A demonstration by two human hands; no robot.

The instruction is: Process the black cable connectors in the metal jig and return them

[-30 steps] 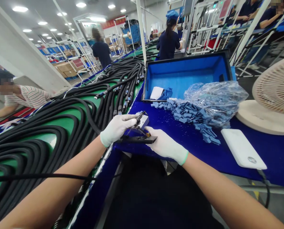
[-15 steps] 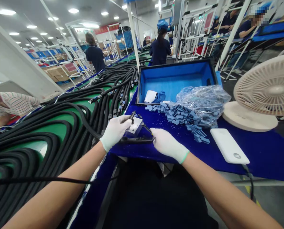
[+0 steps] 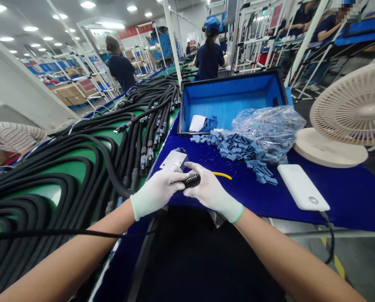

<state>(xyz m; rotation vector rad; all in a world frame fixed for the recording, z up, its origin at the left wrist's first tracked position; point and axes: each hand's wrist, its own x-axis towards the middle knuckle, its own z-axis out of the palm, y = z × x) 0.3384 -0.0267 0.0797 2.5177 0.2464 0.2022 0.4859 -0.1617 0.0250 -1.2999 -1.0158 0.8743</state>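
Both my hands wear white gloves and meet just in front of a silver metal block [image 3: 174,159] on the blue-covered table. My left hand [image 3: 156,191] is closed on a black ribbed cable end [image 3: 192,181] from the left. From the other side, my right hand [image 3: 210,188] curls its fingers and thumb round the same piece. A yellow curved strip [image 3: 222,174], perhaps a tool handle, sticks out past my right hand; whether it is held or lying there I cannot tell. Small blue plastic clips [image 3: 240,149] lie in a heap beyond my right hand.
Thick black cables [image 3: 77,163] cover the green conveyor on the left. A blue bin [image 3: 231,96] stands behind the clips, beside a clear plastic bag [image 3: 266,130]. On the right are a white power bank [image 3: 302,186] with a cord and a beige fan [image 3: 360,109]. Several people work farther off.
My right hand has moved left and closed on the ribbed cable end beside my left hand. The black bar between my hands is out of sight; the yellow strip now shows.
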